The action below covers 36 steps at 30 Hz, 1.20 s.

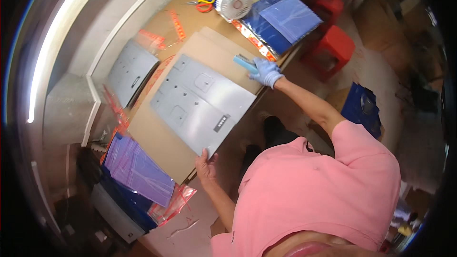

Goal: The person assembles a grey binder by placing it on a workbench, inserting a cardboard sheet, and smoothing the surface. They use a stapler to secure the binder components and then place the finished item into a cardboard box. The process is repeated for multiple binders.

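Note:
A flat grey panel (216,96) with dark studs, two raised rounded squares and a small black label lies on a large cardboard sheet (173,154) on the table. My bare left hand (206,166) pinches the panel's near corner, thumb on its face and fingers curled at the edge. In a pale blue glove, my right hand (267,72) is closed around a small light blue block-like tool (246,63) with a dark strip along its top. That tool is over the cardboard, apart from the panel; its exact kind cannot be told.
Another grey panel (133,73) rests at the table's left. A white fan (233,4), scissors (205,4) and a blue plastic-wrapped stack (290,19) are at the far side. Purple wrapped sheets (138,169) lie lower left. Red stools (334,50) stand to the right.

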{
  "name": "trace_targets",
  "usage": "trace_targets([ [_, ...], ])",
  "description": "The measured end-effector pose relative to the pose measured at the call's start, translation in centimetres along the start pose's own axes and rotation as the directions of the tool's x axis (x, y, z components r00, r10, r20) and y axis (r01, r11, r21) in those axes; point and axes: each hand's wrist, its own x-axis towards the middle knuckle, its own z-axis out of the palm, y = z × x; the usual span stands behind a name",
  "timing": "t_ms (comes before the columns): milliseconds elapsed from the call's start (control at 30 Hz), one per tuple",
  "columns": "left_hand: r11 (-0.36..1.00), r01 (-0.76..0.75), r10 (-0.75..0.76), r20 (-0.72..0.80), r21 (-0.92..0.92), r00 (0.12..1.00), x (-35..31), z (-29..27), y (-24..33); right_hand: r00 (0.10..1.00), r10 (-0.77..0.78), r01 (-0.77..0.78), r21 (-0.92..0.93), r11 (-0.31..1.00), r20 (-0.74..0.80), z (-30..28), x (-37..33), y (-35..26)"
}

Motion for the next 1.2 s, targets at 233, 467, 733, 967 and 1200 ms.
trace_targets([
  [233,0.960,-0.276,0.272,-0.080,-0.043,0.959,-5.1,8.0,1.6,0.987,-0.132,0.119,-0.140,0.983,-0.088,2.9,9.4,0.3],
  [467,0.727,-0.686,0.686,0.005,-0.012,0.727,-6.7,11.2,8.0,0.977,-0.191,0.184,-0.072,0.980,-0.100,4.5,8.5,2.4],
  [733,0.694,-0.719,0.708,0.207,-0.027,0.675,2.1,9.1,22.3,0.961,-0.222,0.212,-0.078,0.974,-0.162,4.4,8.2,2.7],
  [967,0.726,-0.679,0.631,-0.288,-0.108,0.721,12.3,0.8,25.8,0.944,-0.284,0.253,-0.183,0.950,-0.166,5.2,8.1,1.8],
  [1200,0.530,-0.848,0.813,0.271,0.022,0.515,-8.7,-0.1,10.9,0.863,-0.435,0.344,-0.332,0.879,-0.257,4.0,9.5,2.1],
])
